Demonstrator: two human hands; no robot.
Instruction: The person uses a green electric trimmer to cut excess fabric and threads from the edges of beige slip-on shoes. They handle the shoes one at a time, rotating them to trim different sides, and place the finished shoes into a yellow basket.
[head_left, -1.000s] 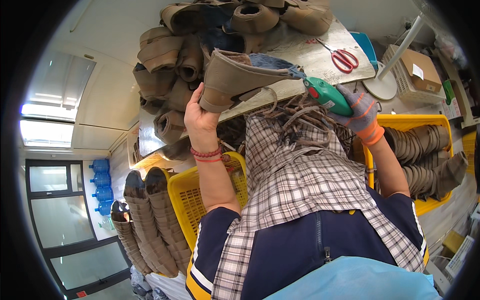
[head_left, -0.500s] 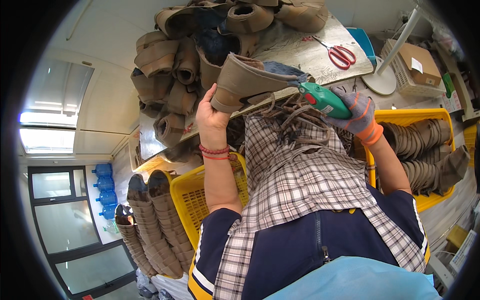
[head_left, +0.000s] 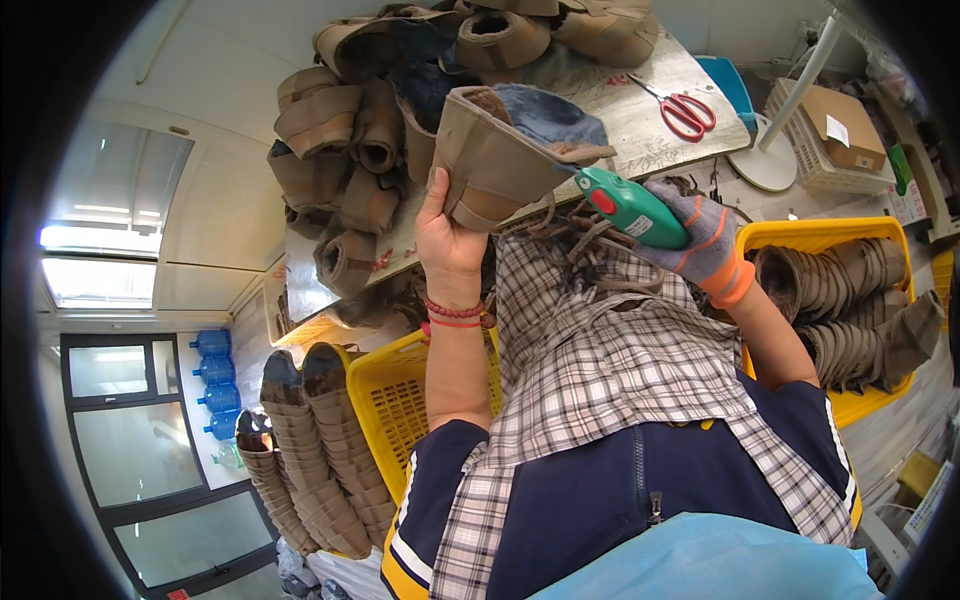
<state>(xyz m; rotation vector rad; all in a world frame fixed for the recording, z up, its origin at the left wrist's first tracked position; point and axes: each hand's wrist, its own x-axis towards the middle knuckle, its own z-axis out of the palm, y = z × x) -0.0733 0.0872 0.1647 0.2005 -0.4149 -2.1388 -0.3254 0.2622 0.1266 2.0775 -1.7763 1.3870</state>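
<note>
My bare left hand (head_left: 452, 245) grips a tan shoe upper (head_left: 500, 160) by its lower edge, holding it raised with its dark blue furry lining facing up. My right hand (head_left: 700, 240), in a grey and orange glove, is closed round a green handheld electric cutter (head_left: 632, 210) with a red button. The cutter's front end meets the lower right edge of the upper; its blade is mostly hidden there. Brown trimmed strips (head_left: 585, 235) lie on my checked apron (head_left: 610, 350) below the cutter.
A table (head_left: 640, 130) ahead bears a heap of shoe uppers (head_left: 320, 130) and red-handled scissors (head_left: 687, 115). Yellow baskets stand on both sides; the right basket (head_left: 870, 405) holds nested uppers. More stacked uppers (head_left: 325, 450) stand at left. A white pole (head_left: 800, 70) rises beyond the table's right end.
My left hand has turned and tilted the upper, so more of its blue lining shows. The cutter has moved slightly left and down along the edge.
</note>
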